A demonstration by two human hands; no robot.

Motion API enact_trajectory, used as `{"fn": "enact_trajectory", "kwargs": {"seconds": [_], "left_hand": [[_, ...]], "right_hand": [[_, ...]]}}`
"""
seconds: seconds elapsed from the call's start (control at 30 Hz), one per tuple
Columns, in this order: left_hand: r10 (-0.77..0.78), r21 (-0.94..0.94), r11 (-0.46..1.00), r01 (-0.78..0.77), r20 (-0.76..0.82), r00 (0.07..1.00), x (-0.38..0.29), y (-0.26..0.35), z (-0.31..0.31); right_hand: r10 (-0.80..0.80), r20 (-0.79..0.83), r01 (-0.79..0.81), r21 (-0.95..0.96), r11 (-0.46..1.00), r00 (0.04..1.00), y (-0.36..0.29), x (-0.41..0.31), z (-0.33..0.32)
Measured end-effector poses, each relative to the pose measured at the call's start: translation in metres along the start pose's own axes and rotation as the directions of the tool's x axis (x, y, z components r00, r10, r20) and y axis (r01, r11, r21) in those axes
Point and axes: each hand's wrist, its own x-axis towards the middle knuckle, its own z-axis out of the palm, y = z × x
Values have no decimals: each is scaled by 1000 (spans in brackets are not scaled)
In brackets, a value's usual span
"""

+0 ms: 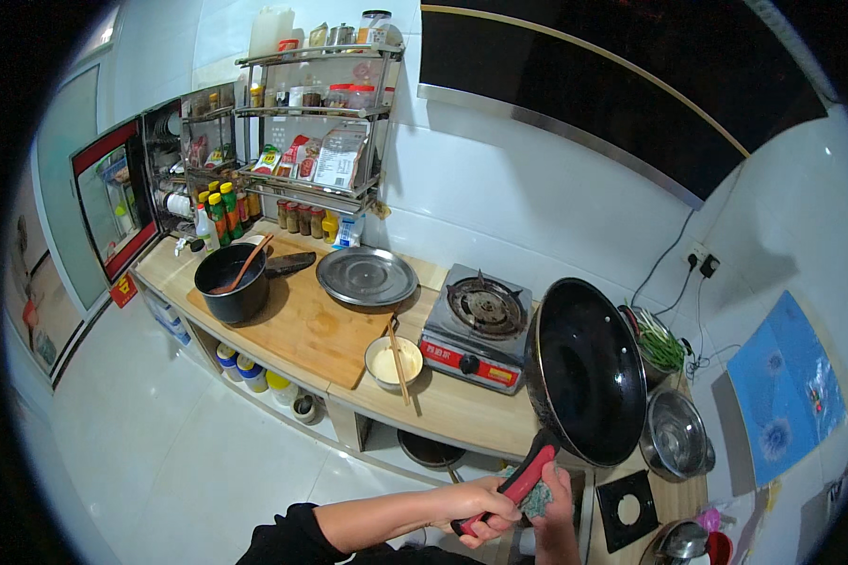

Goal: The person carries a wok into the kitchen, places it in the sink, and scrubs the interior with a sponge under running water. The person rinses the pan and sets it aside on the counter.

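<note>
My left hand [477,510] grips the red and black handle [526,480] of a large black wok [597,374]. The wok is tilted up on its side to the right of the gas stove, its dark inside facing me. Close under the handle, my right hand [557,498] holds a grey-green scouring pad or cloth [537,500]; part of it is hidden behind the handle. To the left sits a single-burner gas stove [477,325] with its grate bare. Beside the stove, a bowl of pale yellow batter-like mixture [389,364] has wooden chopsticks [400,360] resting across it.
A black saucepan [233,286] with a wooden spoon [247,261] and a round metal lid [366,275] rest on the wooden cutting board [311,318]. Right of the wok are green onions [661,342], a metal basin [675,431] and a black square plate [611,526]. A spice rack [311,113] stands behind.
</note>
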Motion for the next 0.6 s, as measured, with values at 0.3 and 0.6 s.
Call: {"fn": "enact_trajectory", "kwargs": {"seconds": [0.3, 0.6], "left_hand": [[80, -69, 994, -80, 2, 997, -11, 99, -89], [9, -143, 990, -1, 57, 998, -36, 193, -194]], "right_hand": [[33, 26, -30, -78, 996, 999, 12, 134, 61], [63, -3, -63, -81, 995, 998, 44, 245, 116]]}}
